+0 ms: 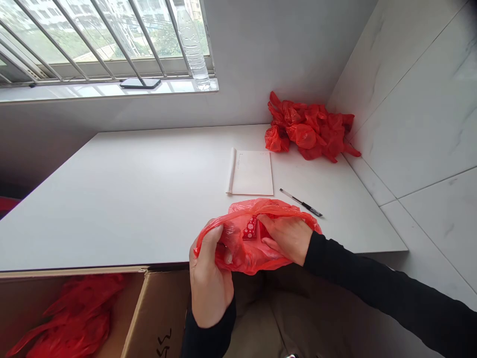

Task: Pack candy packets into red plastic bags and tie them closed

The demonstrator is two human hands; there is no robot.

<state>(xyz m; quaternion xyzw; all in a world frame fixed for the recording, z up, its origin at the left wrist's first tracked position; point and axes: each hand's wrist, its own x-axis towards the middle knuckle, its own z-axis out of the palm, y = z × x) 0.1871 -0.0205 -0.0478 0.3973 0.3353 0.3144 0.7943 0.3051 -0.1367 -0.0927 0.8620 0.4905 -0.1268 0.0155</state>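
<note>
A thin red plastic bag (257, 263) is held with its mouth spread at the table's front edge. My left hand (210, 278) is closed on the left side of its rim, thumb over the edge and the other fingers partly behind the plastic. Inside the bag is my right hand (288, 236), fingers pointing left and closed around a small red packet (250, 228) with round white printed marks. Only part of this packet shows, so I cannot tell its full shape.
On the white table (149, 199) lie a notepad (253, 173) and a black pen (301, 202). Crumpled red bags (309, 129) are heaped in the back right corner. More red bags (82, 313) fill a cardboard box (136, 308). A phone (140, 83) and water bottle (194, 49) occupy the sill.
</note>
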